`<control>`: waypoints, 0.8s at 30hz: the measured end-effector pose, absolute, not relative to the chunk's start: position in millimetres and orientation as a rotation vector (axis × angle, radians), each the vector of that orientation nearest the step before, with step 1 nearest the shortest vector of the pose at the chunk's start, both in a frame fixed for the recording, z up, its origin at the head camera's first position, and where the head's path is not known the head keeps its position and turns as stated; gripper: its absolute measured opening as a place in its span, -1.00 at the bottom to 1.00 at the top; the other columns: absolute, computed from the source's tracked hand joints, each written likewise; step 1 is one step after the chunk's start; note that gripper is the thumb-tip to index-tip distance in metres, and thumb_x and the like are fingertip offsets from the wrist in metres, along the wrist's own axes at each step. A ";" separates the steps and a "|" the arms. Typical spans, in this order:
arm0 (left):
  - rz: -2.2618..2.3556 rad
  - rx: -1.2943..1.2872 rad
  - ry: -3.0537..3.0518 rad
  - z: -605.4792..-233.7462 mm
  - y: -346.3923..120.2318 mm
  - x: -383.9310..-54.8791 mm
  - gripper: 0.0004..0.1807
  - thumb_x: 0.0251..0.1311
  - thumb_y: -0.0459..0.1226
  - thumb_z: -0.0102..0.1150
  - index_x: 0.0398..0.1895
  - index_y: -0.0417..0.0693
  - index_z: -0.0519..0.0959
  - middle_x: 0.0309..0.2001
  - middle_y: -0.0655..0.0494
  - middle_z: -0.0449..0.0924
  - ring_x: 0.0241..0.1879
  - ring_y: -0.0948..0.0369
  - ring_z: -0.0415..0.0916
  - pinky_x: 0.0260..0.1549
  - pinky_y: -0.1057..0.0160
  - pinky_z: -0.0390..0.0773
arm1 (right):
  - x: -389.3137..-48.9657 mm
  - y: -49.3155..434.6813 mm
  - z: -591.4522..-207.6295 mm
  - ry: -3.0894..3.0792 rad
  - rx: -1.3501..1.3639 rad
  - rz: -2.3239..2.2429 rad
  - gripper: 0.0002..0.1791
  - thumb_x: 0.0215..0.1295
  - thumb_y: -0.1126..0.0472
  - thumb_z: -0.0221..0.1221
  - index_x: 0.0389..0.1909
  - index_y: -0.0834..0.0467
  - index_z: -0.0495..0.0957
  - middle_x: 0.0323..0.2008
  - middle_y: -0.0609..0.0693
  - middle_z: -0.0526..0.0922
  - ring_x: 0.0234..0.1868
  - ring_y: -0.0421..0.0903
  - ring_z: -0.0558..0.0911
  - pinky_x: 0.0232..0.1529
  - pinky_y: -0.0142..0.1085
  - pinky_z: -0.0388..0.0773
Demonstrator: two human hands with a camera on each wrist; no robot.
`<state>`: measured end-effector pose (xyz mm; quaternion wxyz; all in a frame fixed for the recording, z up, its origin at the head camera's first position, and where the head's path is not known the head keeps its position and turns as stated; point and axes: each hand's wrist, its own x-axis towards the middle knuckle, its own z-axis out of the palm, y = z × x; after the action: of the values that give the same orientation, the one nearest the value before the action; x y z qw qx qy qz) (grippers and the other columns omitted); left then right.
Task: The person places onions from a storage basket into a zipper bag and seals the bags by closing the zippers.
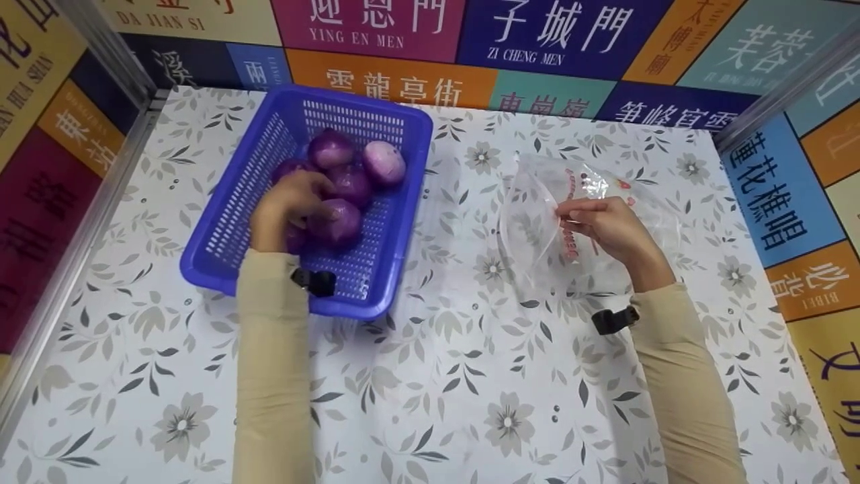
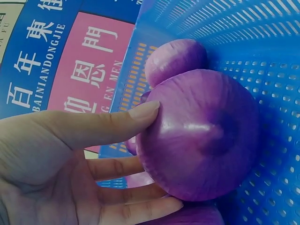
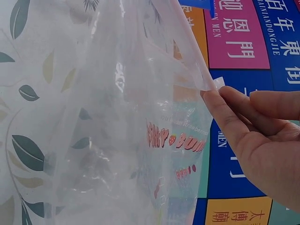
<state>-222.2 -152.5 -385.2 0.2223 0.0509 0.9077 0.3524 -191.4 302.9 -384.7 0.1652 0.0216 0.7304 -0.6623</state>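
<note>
Inside the blue basket, my left hand grips a red onion. In the left wrist view my thumb lies on one side of this onion and my fingers curl beneath it. Several other red onions lie close by in the basket, among them a paler one. On the right, my right hand pinches the edge of a clear plastic bag with red print. The right wrist view shows the bag lifted at that edge, its mouth parted.
A white tablecloth with grey flowers and leaves covers the table. Colourful panels with printed characters stand along the back and both sides. Each wrist carries a small black camera.
</note>
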 end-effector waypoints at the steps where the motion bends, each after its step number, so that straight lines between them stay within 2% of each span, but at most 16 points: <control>1: 0.982 0.137 2.493 -385.4 -151.9 -222.4 -0.54 0.01 -0.31 0.27 0.01 -0.29 0.46 -0.07 -0.20 0.46 -0.23 -0.08 0.44 -0.39 -0.04 0.58 | -191.1 303.2 -384.6 2.080 0.060 -1.890 -0.75 0.29 0.49 -0.09 -0.15 0.45 0.54 -0.24 0.07 0.60 -0.15 -0.13 0.56 0.01 -0.30 0.47; 8: 1.006 0.091 2.415 -387.5 -149.5 -223.6 -0.56 0.03 -0.22 0.29 -0.05 -0.27 0.46 -0.16 -0.12 0.45 -0.37 -0.01 0.46 -0.37 -0.02 0.57 | -189.8 305.3 -384.1 2.072 0.070 -1.906 -0.74 0.29 0.49 -0.08 -0.17 0.41 0.57 -0.21 0.11 0.59 -0.16 -0.12 0.56 0.01 -0.29 0.47; 14: 1.006 0.143 2.446 -389.0 -149.4 -224.1 -0.57 0.00 -0.23 0.32 -0.11 -0.31 0.49 -0.23 -0.07 0.47 -0.38 0.08 0.42 -0.36 0.07 0.55 | -189.5 306.1 -384.6 2.097 0.075 -1.872 -0.74 0.29 0.48 -0.08 -0.16 0.42 0.56 -0.23 0.08 0.60 -0.17 -0.14 0.56 -0.01 -0.31 0.48; 21: 0.999 0.158 2.468 -387.7 -148.1 -224.7 -0.61 -0.03 -0.25 0.34 -0.18 -0.33 0.52 -0.37 0.01 0.45 -0.47 0.16 0.37 -0.48 0.21 0.50 | -188.7 305.2 -384.6 2.082 0.064 -1.901 -0.75 0.28 0.48 -0.07 -0.20 0.39 0.59 -0.20 0.10 0.59 -0.17 -0.13 0.56 -0.02 -0.31 0.48; 24: 1.005 0.125 2.446 -386.8 -146.8 -224.2 -0.61 -0.03 -0.24 0.34 -0.17 -0.31 0.52 -0.36 0.02 0.45 -0.46 0.15 0.38 -0.45 0.17 0.53 | -188.5 305.1 -385.3 2.082 0.061 -1.901 -0.75 0.28 0.48 -0.07 -0.20 0.39 0.59 -0.22 0.10 0.60 -0.17 -0.13 0.57 -0.01 -0.31 0.48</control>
<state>-224.2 -146.8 -386.8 0.2445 0.0458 0.8958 0.3683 -188.5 305.1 -385.3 0.1600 0.0213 0.7287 -0.6655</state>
